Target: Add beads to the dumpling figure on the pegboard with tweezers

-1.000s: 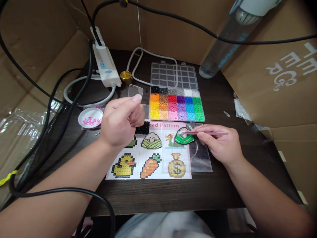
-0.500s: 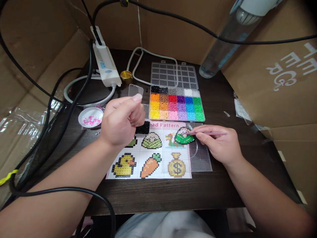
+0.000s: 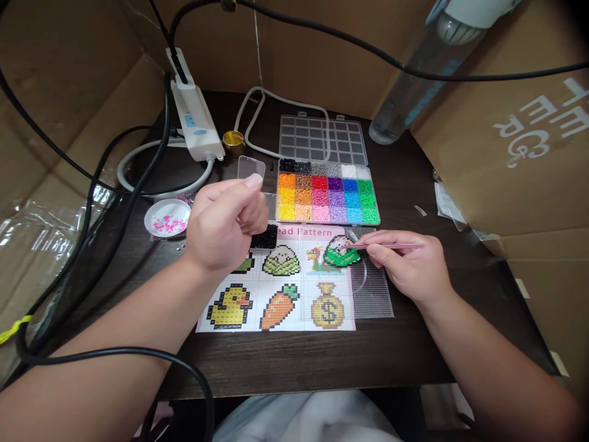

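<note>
- Head view: the bead piece (image 3: pixel 346 259), green with a pale top and a dark outline, is seen on the clear pegboard (image 3: pixel 375 291), near its far edge, where the printed sheet (image 3: pixel 272 281) is overlapped.
- Single beads could be knocked out of place if the tips of the pink tweezers (image 3: pixel 396 246) were pushed sideways, since the beads appear to be held only by pegs.
- The whole pegboard could be shifted if it were nudged by the right hand (image 3: pixel 409 264), as it seems to be laid loosely on the table (image 3: pixel 322 362).
- The small black bead tray (image 3: pixel 264 247), partly hidden behind the left hand (image 3: pixel 226 224), could be tipped if the fist were dropped carelessly.
- By the right grip, the tweezers are pinched between thumb and fingers, nearly level, with the tips pointed left at the bead piece; whether a bead is held there is too small to tell.
- The left grip is curled into a fist, thumb uppermost, raised well clear of the pegboard; nothing is seen in it, though its inside is hidden.
</note>
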`<state>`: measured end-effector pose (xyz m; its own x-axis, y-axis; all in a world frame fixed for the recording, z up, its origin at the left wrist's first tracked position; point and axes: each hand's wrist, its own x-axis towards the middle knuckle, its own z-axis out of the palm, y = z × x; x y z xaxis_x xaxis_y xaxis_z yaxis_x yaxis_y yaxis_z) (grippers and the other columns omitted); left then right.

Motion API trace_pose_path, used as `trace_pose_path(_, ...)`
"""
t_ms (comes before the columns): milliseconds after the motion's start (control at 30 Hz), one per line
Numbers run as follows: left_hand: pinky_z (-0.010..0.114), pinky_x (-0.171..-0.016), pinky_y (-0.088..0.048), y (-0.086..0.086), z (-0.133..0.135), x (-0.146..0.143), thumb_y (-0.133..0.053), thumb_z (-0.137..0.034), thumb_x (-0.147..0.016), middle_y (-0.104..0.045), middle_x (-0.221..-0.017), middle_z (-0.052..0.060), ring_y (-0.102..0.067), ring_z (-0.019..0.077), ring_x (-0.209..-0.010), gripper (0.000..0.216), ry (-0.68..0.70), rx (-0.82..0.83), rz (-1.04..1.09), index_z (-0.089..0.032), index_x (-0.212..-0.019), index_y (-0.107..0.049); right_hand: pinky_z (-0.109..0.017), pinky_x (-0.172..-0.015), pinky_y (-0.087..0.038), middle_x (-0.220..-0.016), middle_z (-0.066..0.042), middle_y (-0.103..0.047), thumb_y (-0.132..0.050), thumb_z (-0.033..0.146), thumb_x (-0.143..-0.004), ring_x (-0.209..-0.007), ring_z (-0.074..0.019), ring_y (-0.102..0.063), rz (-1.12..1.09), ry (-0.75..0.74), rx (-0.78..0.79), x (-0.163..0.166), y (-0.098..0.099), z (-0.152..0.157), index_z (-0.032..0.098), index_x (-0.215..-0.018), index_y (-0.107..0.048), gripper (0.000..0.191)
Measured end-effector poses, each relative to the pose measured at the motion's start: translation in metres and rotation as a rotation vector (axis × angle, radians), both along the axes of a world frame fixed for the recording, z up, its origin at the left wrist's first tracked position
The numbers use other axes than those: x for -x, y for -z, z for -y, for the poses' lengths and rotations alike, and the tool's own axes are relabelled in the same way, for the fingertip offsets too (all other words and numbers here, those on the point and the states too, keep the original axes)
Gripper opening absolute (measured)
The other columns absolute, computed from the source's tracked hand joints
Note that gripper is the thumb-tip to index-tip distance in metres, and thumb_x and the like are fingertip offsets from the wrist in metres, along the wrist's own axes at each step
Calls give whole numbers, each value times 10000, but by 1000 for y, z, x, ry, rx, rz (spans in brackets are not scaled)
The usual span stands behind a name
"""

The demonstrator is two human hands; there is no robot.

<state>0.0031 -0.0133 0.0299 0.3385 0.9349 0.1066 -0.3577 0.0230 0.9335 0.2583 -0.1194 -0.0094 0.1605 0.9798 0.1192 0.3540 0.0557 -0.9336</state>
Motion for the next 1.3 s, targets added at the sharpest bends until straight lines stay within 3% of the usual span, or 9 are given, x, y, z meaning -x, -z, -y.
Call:
trace_pose_path(567, 243, -414, -161, 0, 0, 0, -679, -345, -806, -202, -417, -56, -228, 44, -381, 563, 4, 17, 23, -170, -461, -269, -310, -682, -611, -866, -38, -802, -742, 261, -834, -734, -184, -737, 48, 4, -4, 2, -3, -1, 234, -833, -809, 72)
trace_pose_path(833, 249, -417, -176, -1, 1, 0, -690, -371, -801, -196, -429, -59, -223, 48, -388, 575, -10, 20, -6, -178, -460, -270, -302, -583, -572, -872, -53, -797, -751, 291, -824, -635, -163, -684, 9, 19, 2, 1, 0, 0, 225, -841, -809, 90)
trace_pose_path(1167, 283, -429, -180, 0, 1, 2, -623, -342, -847, -209, -438, -37, -221, 74, -413, 534, -17, 11, -38, -173, -467, -288, -271, -493, -458, -793, -53, -772, -770, 328, -815, -517, -111, -533, -213, 29, 34, -5, 8, -4, 215, -864, -814, 131)
trace_pose_path(1300, 291, -442, -189, 1, 0, 3, -592, -306, -858, -225, -447, -32, -238, 80, -420, 510, -20, 11, -43, -170, -469, -291, -256, -496, -464, -809, -58, -779, -735, 310, -841, -522, -106, -551, -131, -2, 36, -2, 1, -6, 210, -856, -817, 130)
